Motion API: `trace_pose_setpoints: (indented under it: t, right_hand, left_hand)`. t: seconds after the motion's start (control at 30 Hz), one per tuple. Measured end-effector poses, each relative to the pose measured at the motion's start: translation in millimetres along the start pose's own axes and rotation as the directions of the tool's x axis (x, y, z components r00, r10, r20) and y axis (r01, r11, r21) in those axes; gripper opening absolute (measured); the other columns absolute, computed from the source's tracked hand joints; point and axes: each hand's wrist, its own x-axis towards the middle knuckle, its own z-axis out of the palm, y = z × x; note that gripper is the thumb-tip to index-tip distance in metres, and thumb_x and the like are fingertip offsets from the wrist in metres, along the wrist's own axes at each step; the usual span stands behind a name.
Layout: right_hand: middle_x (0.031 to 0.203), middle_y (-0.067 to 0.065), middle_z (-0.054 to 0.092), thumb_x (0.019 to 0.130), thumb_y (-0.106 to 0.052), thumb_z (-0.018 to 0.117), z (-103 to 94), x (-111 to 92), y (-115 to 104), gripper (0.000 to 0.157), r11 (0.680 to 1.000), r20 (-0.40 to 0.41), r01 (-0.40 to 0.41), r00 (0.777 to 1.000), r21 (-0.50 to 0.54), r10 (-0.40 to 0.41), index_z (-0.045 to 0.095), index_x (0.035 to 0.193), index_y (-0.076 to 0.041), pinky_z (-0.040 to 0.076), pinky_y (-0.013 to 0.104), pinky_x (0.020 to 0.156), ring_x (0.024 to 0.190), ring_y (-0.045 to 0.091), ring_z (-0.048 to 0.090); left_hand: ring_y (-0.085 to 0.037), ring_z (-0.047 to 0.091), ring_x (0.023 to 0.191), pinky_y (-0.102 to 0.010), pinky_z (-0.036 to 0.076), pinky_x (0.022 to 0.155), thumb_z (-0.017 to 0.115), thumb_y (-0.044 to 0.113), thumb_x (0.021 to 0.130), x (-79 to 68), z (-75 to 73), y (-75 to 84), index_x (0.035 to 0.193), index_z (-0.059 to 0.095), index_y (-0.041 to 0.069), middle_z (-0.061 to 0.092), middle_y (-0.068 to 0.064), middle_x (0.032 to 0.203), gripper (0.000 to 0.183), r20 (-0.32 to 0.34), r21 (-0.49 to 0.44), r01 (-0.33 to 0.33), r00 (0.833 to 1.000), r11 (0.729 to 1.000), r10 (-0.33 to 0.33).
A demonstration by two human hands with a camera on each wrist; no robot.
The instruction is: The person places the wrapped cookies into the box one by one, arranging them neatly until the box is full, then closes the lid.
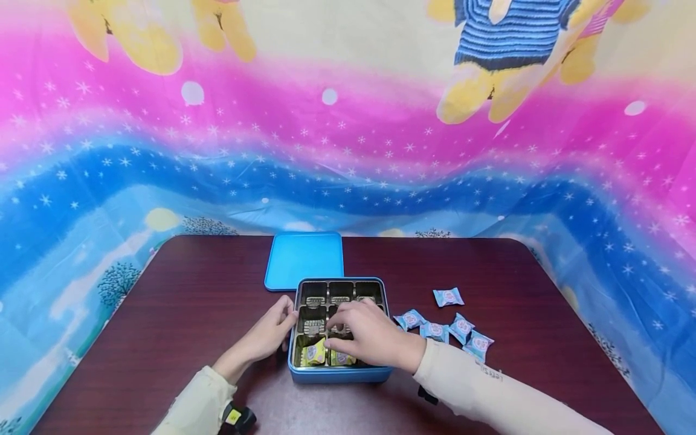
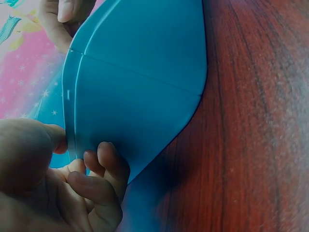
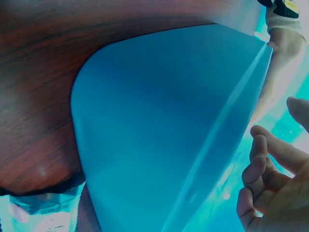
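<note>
A blue tin box [image 1: 341, 376] with a dark, divided tray inside sits on the table. Two yellow-wrapped candies [image 1: 313, 353] lie in its near-left and near-middle compartments. At the tin's left side my left hand [image 1: 265, 332] holds the edge, thumb at the rim and curled fingers against the outer wall [image 2: 140, 101]. My right hand [image 1: 375, 334] hovers over the near and middle rows. Thumb and fingers [image 3: 285, 150] stand apart with nothing visible between them, the thumb tip close to the yellow candies. This hand covers part of the right-hand compartments.
To the right of the tin lie several blue-wrapped candies [image 1: 435, 331], one [image 1: 448, 296] farther back than the others. Behind the tin, a light-blue lid [image 1: 306, 260] lies flat near the far edge of the dark wooden table [image 1: 196, 284]. A printed cloth [image 1: 348, 151] hangs behind.
</note>
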Motion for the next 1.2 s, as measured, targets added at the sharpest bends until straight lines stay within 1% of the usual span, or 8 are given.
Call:
trace_pose_setpoints:
  t: [0.1,0.33,0.53,0.63,0.73,0.93,1.03,1.2]
  right_hand:
    - [0.103,-0.005,0.073,0.095,-0.04,0.069,-1.4,-1.4,2.7,0.026,1.0,-0.021,-0.004,1.0,0.012,0.004,0.077,0.111,-0.02,0.045,0.04,0.091,0.093,0.008,0.065]
    - [0.104,-0.003,0.074,0.096,-0.04,0.068,-2.1,-2.1,8.3,0.029,1.0,-0.052,-0.004,0.999,-0.005,0.004,0.077,0.111,-0.017,0.045,0.035,0.085,0.091,0.012,0.067]
    - [0.1,-0.002,0.074,0.094,-0.036,0.071,-1.4,-2.6,13.1,0.027,1.0,-0.093,-0.002,0.996,-0.007,0.002,0.076,0.11,-0.015,0.041,0.03,0.077,0.082,0.011,0.065]
    - [0.1,-0.002,0.074,0.093,-0.036,0.072,-2.1,-3.2,15.7,0.027,1.0,-0.099,-0.013,0.995,0.002,0.013,0.076,0.11,-0.015,0.039,0.028,0.075,0.081,0.01,0.062]
    - [0.097,-0.003,0.074,0.094,-0.037,0.072,-4.2,-3.7,17.8,0.028,0.999,-0.099,-0.036,0.994,0.027,0.039,0.076,0.111,-0.016,0.037,0.028,0.075,0.083,0.011,0.062]
    - [0.087,-0.006,0.067,0.092,-0.037,0.074,-8.7,-5.8,24.0,0.027,0.996,-0.124,-0.074,0.989,0.044,0.079,0.076,0.109,-0.016,0.035,0.03,0.075,0.076,0.012,0.057]
    - [0.087,-0.006,0.067,0.093,-0.035,0.073,-10.4,-6.9,28.2,0.025,0.995,-0.131,-0.085,0.987,0.042,0.09,0.076,0.109,-0.017,0.034,0.031,0.076,0.075,0.014,0.056]
    - [0.09,-0.005,0.067,0.093,-0.034,0.072,-14.2,-9.1,35.1,0.025,0.996,-0.15,-0.085,0.985,0.039,0.09,0.076,0.11,-0.016,0.036,0.033,0.079,0.08,0.014,0.058]
  left_hand:
    - [-0.015,0.051,0.046,-0.026,0.042,0.044,0.044,0.008,0.106,-0.9,-0.8,1.0,0.095,0.039,0.004,0.051,-0.001,0.059,0.012,-0.003,-0.004,-0.008,1.0,1.0,0.008]
    - [-0.015,0.051,0.046,-0.026,0.042,0.044,0.045,0.01,0.106,-2.3,-1.8,0.4,0.096,0.039,0.004,0.052,-0.002,0.06,0.013,-0.001,-0.027,-0.023,1.0,0.999,0.023]
    - [-0.015,0.05,0.046,-0.026,0.043,0.044,0.044,0.009,0.106,-0.7,-1.1,0.3,0.095,0.039,0.005,0.053,-0.003,0.06,0.013,-0.01,-0.003,-0.008,1.0,1.0,0.008]
    - [-0.014,0.05,0.046,-0.026,0.043,0.044,0.044,0.009,0.106,-0.1,-0.9,0.2,0.094,0.039,0.004,0.053,-0.002,0.06,0.013,-0.012,0.007,-0.001,1.0,1.0,0.001]
    - [-0.014,0.049,0.046,-0.026,0.043,0.044,0.043,0.008,0.106,-0.2,-0.3,0.1,0.094,0.039,0.004,0.052,-0.002,0.059,0.013,-0.008,0.005,0.004,1.0,1.0,-0.004]
    - [-0.014,0.05,0.046,-0.026,0.042,0.044,0.044,0.009,0.106,0.1,-0.4,0.7,0.095,0.039,0.004,0.052,-0.002,0.06,0.013,-0.006,-0.007,0.005,1.0,1.0,-0.005]
    - [-0.016,0.05,0.046,-0.027,0.042,0.044,0.045,0.01,0.106,-0.4,-1.5,1.1,0.096,0.039,0.004,0.053,-0.003,0.06,0.013,-0.011,-0.02,-0.009,1.0,1.0,0.009]
    - [-0.018,0.05,0.046,-0.027,0.041,0.043,0.045,0.011,0.106,-1.6,-1.0,1.1,0.097,0.039,0.004,0.053,-0.004,0.061,0.013,-0.016,-0.04,-0.026,1.0,0.999,0.026]
